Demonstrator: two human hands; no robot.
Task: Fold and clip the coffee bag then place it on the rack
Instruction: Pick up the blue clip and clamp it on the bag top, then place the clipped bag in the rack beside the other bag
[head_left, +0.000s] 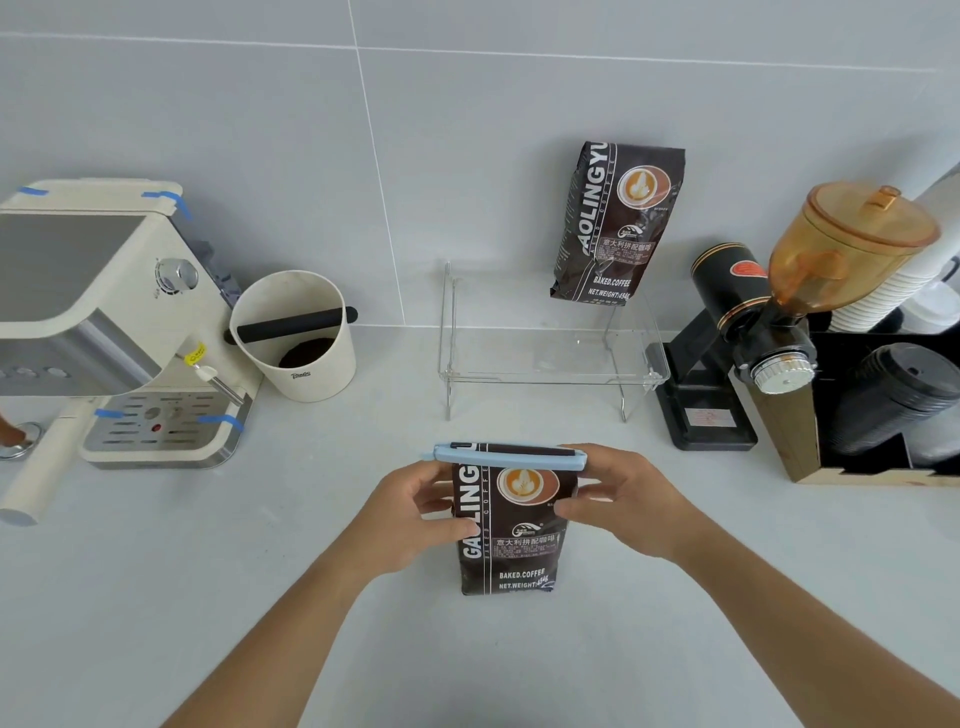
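Note:
A dark brown coffee bag stands upright on the white counter in front of me, its top folded down. A light blue clip lies across the folded top. My left hand grips the bag's left side just under the clip. My right hand holds the bag's right side, with fingers at the clip's right end. A clear acrylic rack stands farther back at the wall. A second, identical coffee bag stands on the rack's right part and leans on the wall.
A cream espresso machine fills the left side, with a white knock box beside it. A black grinder with an amber hopper stands right of the rack. Farther right a black box holds stacked lids and paper cups.

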